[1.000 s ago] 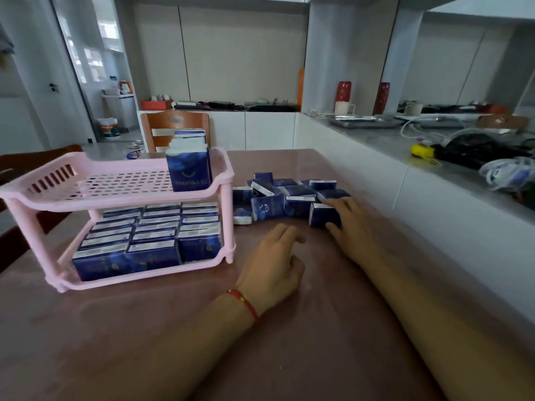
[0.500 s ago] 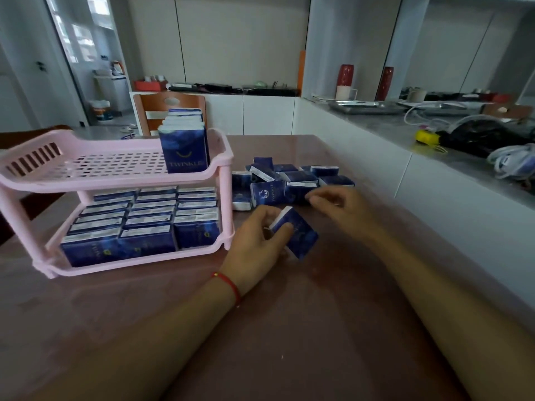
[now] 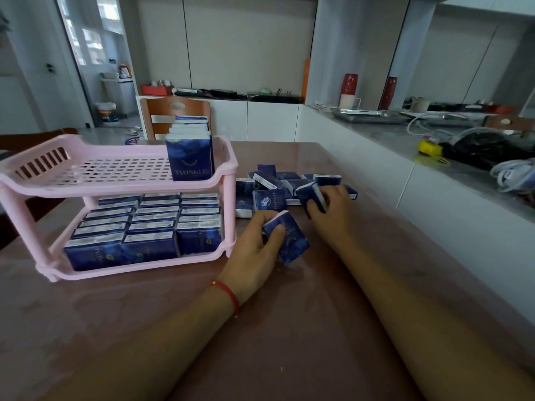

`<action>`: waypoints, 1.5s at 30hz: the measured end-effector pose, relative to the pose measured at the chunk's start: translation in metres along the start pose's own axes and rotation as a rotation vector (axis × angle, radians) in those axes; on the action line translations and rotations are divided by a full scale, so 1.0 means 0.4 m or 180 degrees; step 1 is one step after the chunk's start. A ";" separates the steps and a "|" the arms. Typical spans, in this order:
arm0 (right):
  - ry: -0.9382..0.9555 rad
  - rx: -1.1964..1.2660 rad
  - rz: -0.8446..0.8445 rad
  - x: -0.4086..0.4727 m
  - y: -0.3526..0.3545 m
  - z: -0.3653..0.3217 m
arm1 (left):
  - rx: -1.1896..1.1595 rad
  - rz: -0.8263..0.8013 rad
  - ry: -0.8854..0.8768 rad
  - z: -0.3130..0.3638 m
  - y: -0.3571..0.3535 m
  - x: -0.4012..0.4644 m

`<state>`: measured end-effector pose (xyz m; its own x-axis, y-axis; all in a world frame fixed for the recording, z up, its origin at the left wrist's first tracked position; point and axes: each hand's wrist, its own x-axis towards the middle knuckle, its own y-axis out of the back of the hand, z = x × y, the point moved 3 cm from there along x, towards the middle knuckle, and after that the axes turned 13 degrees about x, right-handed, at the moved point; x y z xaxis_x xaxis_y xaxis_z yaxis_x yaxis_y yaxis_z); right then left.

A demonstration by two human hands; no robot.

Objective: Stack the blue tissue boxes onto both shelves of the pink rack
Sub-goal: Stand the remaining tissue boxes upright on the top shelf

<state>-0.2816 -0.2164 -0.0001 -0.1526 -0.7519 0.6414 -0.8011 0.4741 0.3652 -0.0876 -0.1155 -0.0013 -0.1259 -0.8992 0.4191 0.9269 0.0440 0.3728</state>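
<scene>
head view: left hand grips glossy rectangular box; right hand pinches another box.

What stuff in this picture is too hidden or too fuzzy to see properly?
All from the head view:
- Top shelf row: the front box hides how many stand behind it.
- Loose pile: boxes overlap and the right hand covers some, so no exact count.
- Box in the left hand: fingers cover part of it.
- Counter clutter: dark, blurred, cut off by the right edge.
- Far worktop items: too small.
</scene>
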 end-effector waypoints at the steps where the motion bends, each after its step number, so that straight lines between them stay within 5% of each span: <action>1: -0.0285 0.0591 0.0019 -0.011 0.017 -0.009 | -0.0007 0.0012 -0.0021 0.001 0.001 0.000; 3: -0.0852 0.1526 -0.0308 -0.040 0.044 -0.036 | 0.0071 0.0039 -0.0091 0.005 0.004 -0.003; 8: -0.1297 0.2439 -0.0866 -0.100 0.124 -0.102 | 0.0520 0.0356 -0.0058 0.003 0.020 -0.020; 11: -0.0992 0.2093 -0.1279 -0.151 0.160 -0.172 | 0.0178 0.0150 0.0040 0.023 0.020 -0.032; 16: -0.0477 0.1273 -0.1075 -0.223 0.170 -0.280 | -0.0900 -0.0307 0.0473 0.090 0.022 -0.065; 28: 0.0235 0.1730 -0.1789 -0.263 0.025 -0.545 | 0.0642 0.0030 -0.0641 0.212 0.398 -0.193; 30: 0.0402 0.1883 -0.1669 -0.244 0.000 -0.591 | 0.0762 0.0203 -0.0604 0.230 0.478 -0.178; 35: 0.0950 0.1656 -0.0403 -0.185 -0.049 -0.599 | 0.1267 0.0603 -0.0324 0.252 0.659 -0.067; 38: 0.1197 0.1353 0.0026 -0.204 -0.096 -0.538 | 0.1840 0.0547 -0.0140 0.240 0.700 0.029; 45: 0.1549 0.0650 0.0541 -0.139 -0.126 -0.542 | 0.1858 0.0109 0.0367 0.156 0.683 0.211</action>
<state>-0.1074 -0.0991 0.0922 -0.0433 -0.3512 0.9353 -0.8919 0.4355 0.1222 0.1331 -0.1523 0.1875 -0.0299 -0.9330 0.3585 0.5778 0.2765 0.7679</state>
